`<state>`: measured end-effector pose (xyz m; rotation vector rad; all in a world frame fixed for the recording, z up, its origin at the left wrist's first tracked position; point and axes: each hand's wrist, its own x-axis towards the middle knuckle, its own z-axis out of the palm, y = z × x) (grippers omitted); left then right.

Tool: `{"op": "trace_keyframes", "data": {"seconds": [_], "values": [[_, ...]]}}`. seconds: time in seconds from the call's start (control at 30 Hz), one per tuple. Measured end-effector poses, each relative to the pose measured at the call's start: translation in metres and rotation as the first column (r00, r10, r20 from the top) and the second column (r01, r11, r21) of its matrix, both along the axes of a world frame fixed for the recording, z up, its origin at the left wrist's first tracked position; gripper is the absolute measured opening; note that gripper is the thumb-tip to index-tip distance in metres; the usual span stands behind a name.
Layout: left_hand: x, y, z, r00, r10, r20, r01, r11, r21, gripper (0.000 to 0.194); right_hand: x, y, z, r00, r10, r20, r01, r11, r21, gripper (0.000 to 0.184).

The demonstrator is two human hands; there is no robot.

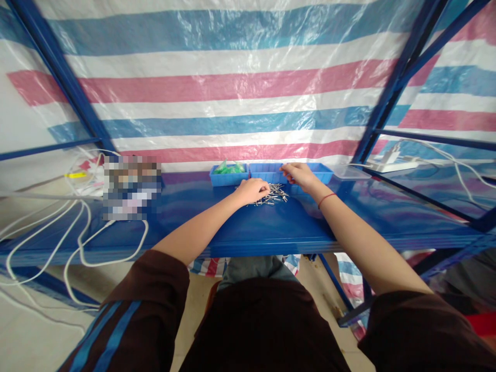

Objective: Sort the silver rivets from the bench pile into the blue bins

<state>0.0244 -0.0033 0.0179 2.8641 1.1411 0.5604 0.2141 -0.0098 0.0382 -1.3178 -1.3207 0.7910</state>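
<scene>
A heap of several small silver metal pieces (276, 195) lies on the blue shelf (248, 227) in front of me. My left hand (252, 190) rests on the left side of the heap with fingers curled in, pinching pieces too small to name. My right hand (299, 174) hovers just behind the heap at the front rim of a blue tray (271, 172), fingers bent together; what they hold, if anything, is too small to see. A red band (326, 198) circles my right wrist.
Three blue trays stand in a row at the back; the left tray (228, 175) holds green parts. A clear lid (351, 172) lies to the right, a white power strip (389, 164) beyond. White cables (81, 243) loop at left. Striped tarp hangs behind.
</scene>
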Motion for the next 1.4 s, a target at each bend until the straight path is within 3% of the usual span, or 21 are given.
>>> {"op": "trace_keyframes", "data": {"seconds": [0.33, 0.53, 0.7, 0.77, 0.87, 1.03, 1.17, 1.4], "values": [[0.001, 0.0, 0.001, 0.999, -0.034, -0.042, 0.036, 0.999, 0.041, 0.02, -0.007, 0.001, -0.005, 0.95, 0.155, 0.272, -0.171, 0.984, 0.038, 0.02], [0.004, -0.003, 0.003, 0.99, -0.014, -0.142, 0.026, 0.996, 0.083, 0.025, -0.01, -0.002, -0.004, 0.924, 0.187, 0.332, -0.209, 0.977, 0.03, 0.02], [0.001, -0.003, 0.008, 0.985, -0.049, -0.167, 0.069, 0.991, 0.117, 0.018, -0.01, -0.001, -0.005, 0.918, 0.204, 0.34, -0.223, 0.975, 0.015, 0.018], [-0.001, 0.0, 0.006, 0.991, -0.085, -0.1, 0.098, 0.987, 0.126, 0.017, -0.009, 0.0, -0.005, 0.914, 0.205, 0.351, -0.224, 0.974, 0.015, 0.018], [-0.003, 0.009, 0.001, 0.982, -0.132, 0.134, 0.121, 0.989, 0.084, 0.016, -0.01, -0.001, -0.004, 0.9, 0.207, 0.383, -0.229, 0.973, 0.011, 0.018], [-0.003, 0.017, -0.001, 0.878, -0.13, 0.46, 0.155, 0.988, -0.016, 0.013, -0.01, 0.0, -0.008, 0.866, 0.341, 0.367, -0.345, 0.937, -0.056, 0.009], [-0.001, 0.016, 0.002, 0.827, -0.116, 0.551, 0.169, 0.985, -0.046, 0.011, -0.01, 0.003, -0.013, 0.836, 0.428, 0.342, -0.429, 0.9, -0.078, 0.012], [0.0, 0.016, 0.0, 0.78, -0.111, 0.616, 0.201, 0.976, -0.078, 0.011, -0.011, 0.002, -0.013, 0.823, 0.462, 0.33, -0.461, 0.883, -0.084, 0.012]]}}
